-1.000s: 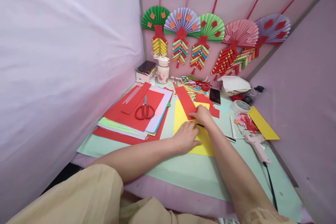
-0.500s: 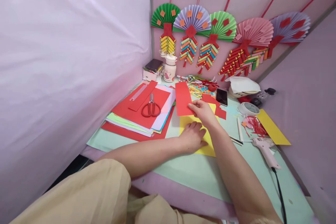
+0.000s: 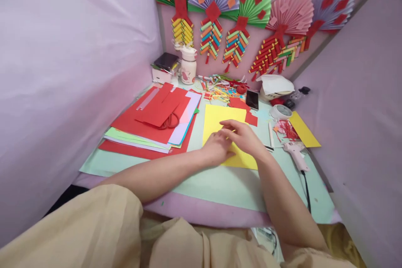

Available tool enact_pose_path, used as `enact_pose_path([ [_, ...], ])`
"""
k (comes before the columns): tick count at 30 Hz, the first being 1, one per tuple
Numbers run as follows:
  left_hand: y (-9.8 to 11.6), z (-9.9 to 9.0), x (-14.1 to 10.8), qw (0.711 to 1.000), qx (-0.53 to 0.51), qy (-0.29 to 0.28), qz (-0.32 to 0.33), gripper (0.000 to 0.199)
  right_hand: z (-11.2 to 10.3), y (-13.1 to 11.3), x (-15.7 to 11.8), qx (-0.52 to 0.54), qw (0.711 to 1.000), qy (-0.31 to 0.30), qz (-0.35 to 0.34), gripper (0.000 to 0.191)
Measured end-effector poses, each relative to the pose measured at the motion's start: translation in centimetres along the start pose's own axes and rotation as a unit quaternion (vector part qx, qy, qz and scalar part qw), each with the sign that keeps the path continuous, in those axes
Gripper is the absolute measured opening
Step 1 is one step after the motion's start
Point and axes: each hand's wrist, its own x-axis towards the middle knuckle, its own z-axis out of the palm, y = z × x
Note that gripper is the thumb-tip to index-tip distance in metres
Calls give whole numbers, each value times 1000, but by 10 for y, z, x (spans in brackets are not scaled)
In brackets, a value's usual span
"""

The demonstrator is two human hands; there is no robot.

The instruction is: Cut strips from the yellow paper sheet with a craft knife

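Observation:
A yellow sheet of paper [image 3: 220, 113] lies on the table in front of me. My left hand [image 3: 216, 149] rests on its left part, fingers apart, holding nothing. Just over the left hand's fingers hovers my right hand [image 3: 245, 137], its fingers stretched out and empty; whether the two hands touch I cannot tell. To the left, a red paper piece [image 3: 161, 109] lies on the stack of coloured paper [image 3: 141, 136]. It covers most of the scissors [image 3: 171, 121], leaving only part of their red handles showing.
Paper scraps [image 3: 222, 88], a phone [image 3: 252, 99] and a white bottle [image 3: 188, 67] stand or lie at the back. On the right are a tape roll [image 3: 281, 112], a glue gun [image 3: 295, 155] with its cord, and another yellow sheet [image 3: 304, 130]. Paper fans [image 3: 254, 4] hang behind.
The red paper piece has left my right hand and now lies on the stack over the scissors. My right hand is back above my left. The camera view has shifted.

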Motion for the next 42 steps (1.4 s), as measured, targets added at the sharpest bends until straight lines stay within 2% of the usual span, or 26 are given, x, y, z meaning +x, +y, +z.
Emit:
enact_pose_path([
  [4,-1,-11,-7,998,40,-36,17,61,-41,60,-40,-98,991,76,56,38],
  [7,-3,-19,-9,996,40,-75,39,78,-52,88,-61,-155,981,86,75,39],
  [9,-5,-22,-10,993,43,-97,51,80,-53,98,-66,-179,977,84,82,37],
  [15,-8,-27,-14,989,51,-123,61,72,-50,106,-67,-214,969,92,86,21],
  [19,-8,-30,-17,985,49,-147,79,85,-52,109,-74,-228,957,144,107,23],
  [23,-14,-42,-19,972,28,-210,104,105,-50,112,-80,-244,938,204,134,25],
  [27,-28,-68,-19,953,3,-292,80,104,-43,103,-88,-232,936,236,117,30],
  [29,-35,-81,-19,946,-12,-318,58,94,-40,93,-96,-169,960,215,67,27],
  [32,-38,-90,-21,942,-20,-334,39,79,-37,80,-112,-46,994,96,3,24],
  [34,-34,-89,-23,943,-14,-330,37,74,-37,75,-123,-39,998,39,-1,31],
  [37,-26,-82,-27,951,12,-306,39,68,-38,74,-132,-71,997,14,6,37],
  [42,-22,-77,-28,956,19,-290,38,54,-37,80,-134,-81,996,23,1,30],
])
